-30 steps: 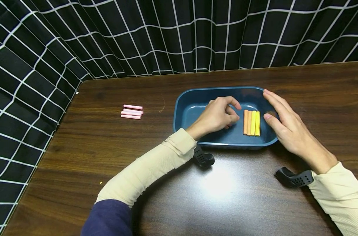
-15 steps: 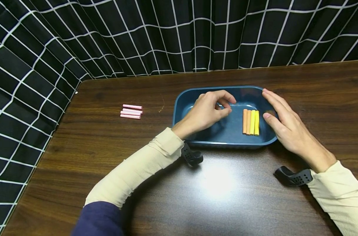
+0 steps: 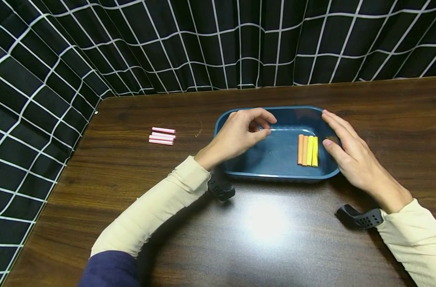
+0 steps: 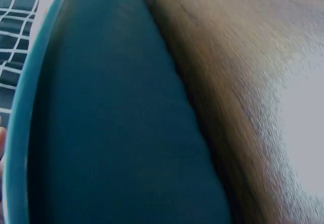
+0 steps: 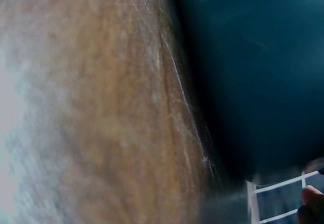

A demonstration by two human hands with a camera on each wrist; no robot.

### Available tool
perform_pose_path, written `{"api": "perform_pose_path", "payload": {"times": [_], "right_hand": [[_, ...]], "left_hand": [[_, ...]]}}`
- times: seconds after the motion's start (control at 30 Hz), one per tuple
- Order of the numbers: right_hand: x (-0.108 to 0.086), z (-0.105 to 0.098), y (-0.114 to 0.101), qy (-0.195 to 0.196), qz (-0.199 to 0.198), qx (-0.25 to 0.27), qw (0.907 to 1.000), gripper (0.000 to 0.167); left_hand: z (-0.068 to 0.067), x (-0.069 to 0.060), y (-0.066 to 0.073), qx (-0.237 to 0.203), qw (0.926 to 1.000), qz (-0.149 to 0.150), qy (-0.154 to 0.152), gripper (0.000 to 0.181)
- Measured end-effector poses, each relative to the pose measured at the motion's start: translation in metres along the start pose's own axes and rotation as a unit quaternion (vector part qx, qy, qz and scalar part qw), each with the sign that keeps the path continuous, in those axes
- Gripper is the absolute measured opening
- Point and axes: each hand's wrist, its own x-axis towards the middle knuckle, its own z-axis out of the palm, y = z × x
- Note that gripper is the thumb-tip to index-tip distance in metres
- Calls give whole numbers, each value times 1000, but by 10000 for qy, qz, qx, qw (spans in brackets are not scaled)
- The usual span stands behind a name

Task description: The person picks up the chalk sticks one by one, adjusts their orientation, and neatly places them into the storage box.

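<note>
A blue rectangular tray (image 3: 275,157) sits on the table. Inside it, near the right end, two orange chalk sticks (image 3: 302,150) and two yellow chalk sticks (image 3: 312,151) lie side by side. My left hand (image 3: 235,133) hovers over the tray's left end, its fingers loosely bent with nothing between them. At the opposite end, my right hand (image 3: 354,157) rests against the right rim with fingers nearly straight. To the left of the tray lie several pink chalk sticks (image 3: 162,136). Both wrist views show mostly the tray's outer wall (image 4: 116,107).
The brown wooden table (image 3: 106,179) spreads around the tray, with a bright light reflection in front. Behind and to the left hangs a black curtain (image 3: 189,44) with white grid lines. A small crumb lies at the table's left edge.
My left hand has moved left, away from the orange and yellow chalk sticks, toward the tray's left end. The right hand and the chalk sticks stay in place.
</note>
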Motion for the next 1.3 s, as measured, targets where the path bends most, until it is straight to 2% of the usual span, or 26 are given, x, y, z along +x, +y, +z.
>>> {"api": "perform_pose_path", "payload": {"times": [0.27, 0.5, 0.77, 1.07, 1.3], "right_hand": [[-1, 1, 0, 2, -12, -17, 10000, 57], [-2, 0, 2, 22, -25, -17, 10000, 57], [-1, 0, 2, -73, 18, -36, 10000, 57], [-1, 1, 2, -72, 19, -32, 10000, 56], [0, 0, 0, -67, 30, -6, 10000, 56]], "left_hand": [[-12, -11, -11, -109, 9994, 92, 306, 21], [-27, -19, -19, -24, 9987, 23, 518, 23], [-37, -31, -33, 98, 9974, -144, 695, 23], [-59, -45, -48, 166, 9952, -220, 942, 23], [-72, -59, -63, 443, 9941, -317, 939, 23]]}}
